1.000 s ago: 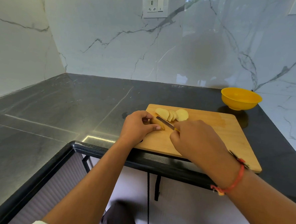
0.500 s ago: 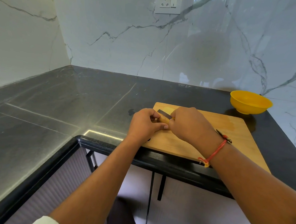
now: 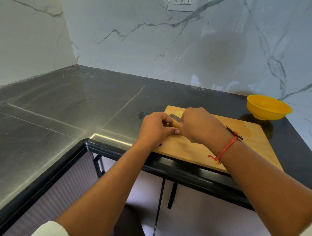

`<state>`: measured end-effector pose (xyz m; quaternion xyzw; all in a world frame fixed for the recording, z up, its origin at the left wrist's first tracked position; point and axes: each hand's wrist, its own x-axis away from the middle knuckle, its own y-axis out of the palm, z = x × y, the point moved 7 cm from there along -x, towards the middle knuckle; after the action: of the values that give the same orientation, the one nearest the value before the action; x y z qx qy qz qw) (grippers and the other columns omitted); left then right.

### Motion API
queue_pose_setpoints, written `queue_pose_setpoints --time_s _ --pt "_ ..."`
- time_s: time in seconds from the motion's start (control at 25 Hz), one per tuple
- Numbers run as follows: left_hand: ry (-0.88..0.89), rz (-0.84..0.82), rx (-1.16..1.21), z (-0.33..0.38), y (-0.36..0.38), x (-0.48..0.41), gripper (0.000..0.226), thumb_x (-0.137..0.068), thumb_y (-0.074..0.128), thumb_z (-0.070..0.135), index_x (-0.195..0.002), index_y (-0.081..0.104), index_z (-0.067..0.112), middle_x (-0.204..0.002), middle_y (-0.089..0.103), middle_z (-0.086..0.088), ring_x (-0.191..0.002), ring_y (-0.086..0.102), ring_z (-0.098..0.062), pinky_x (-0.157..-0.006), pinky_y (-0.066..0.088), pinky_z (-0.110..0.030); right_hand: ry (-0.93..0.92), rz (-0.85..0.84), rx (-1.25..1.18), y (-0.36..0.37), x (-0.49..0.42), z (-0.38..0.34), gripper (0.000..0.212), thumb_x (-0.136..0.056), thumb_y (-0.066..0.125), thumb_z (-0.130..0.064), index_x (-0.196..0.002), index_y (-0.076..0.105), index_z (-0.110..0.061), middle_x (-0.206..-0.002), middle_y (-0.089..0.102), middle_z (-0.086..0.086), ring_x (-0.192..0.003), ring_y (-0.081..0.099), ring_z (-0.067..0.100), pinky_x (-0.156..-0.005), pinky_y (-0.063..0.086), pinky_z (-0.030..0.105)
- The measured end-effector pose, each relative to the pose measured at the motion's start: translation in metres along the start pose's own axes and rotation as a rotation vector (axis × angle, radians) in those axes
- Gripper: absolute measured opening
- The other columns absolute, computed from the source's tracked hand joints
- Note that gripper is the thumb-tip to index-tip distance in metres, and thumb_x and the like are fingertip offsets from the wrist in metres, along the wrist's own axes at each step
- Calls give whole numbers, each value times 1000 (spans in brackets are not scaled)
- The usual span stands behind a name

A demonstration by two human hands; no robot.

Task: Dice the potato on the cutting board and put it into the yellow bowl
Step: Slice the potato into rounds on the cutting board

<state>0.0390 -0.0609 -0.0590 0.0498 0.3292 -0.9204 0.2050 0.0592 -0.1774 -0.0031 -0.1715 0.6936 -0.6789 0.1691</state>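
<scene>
Nearest to me, both forearms reach in over the counter edge (image 3: pixel 167 166), with a red thread (image 3: pixel 226 147) on the right wrist. The left hand (image 3: pixel 156 128) pinches the remaining piece of potato (image 3: pixel 175 125) against the cutting board (image 3: pixel 245 141). The right hand (image 3: pixel 200 126) is curled round the knife (image 3: pixel 175 117); its handle is hidden, and only the dark blade shows, lying across the potato. A second ago this hand sat closer to me and the cut slices lay fanned out beyond it. Now it has slid forward and covers them, leaving only a pale sliver (image 3: pixel 179 113). I judge slicing continues and dicing hasn't begun. Well beyond the board, the yellow bowl (image 3: pixel 269 107) shows no potato inside yet.
</scene>
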Motion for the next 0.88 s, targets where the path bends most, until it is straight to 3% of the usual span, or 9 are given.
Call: queue_pose_setpoints --time_s 0.12,0.32,0.52,0.88 --pt "19 12 -20 2 -1 0 17 -74 84 30 -87 72 24 -88 69 10 -88 62 -6 -82 54 -28 -22 6 45 0 2 -7 26 -94 62 -18 -118 64 -8 -82 52 3 -80 54 18 -70 46 28" --pt "26 24 -33 5 -3 0 17 -74 84 28 -84 71 24 -84 66 9 -86 62 -8 -86 53 -30 -19 -5 51 3 6 -9 24 -95 61 -20 -117 63 -9 -81 50 3 -80 52 18 -69 43 27" --pt "11 31 -40 3 0 -1 28 -72 86 31 -94 72 19 -92 69 6 -88 62 -9 -83 51 -26 7 -8 40 8 17 -1 26 -97 55 -24 -118 61 -11 -90 56 5 -84 54 19 -81 55 35" --pt "14 39 -48 1 -1 -1 34 -70 86 36 -97 71 22 -96 69 6 -92 63 -9 -86 52 -28 23 -65 25 22 48 23 23 -95 58 -24 -117 62 -21 -93 59 1 -88 60 18 -82 57 35"
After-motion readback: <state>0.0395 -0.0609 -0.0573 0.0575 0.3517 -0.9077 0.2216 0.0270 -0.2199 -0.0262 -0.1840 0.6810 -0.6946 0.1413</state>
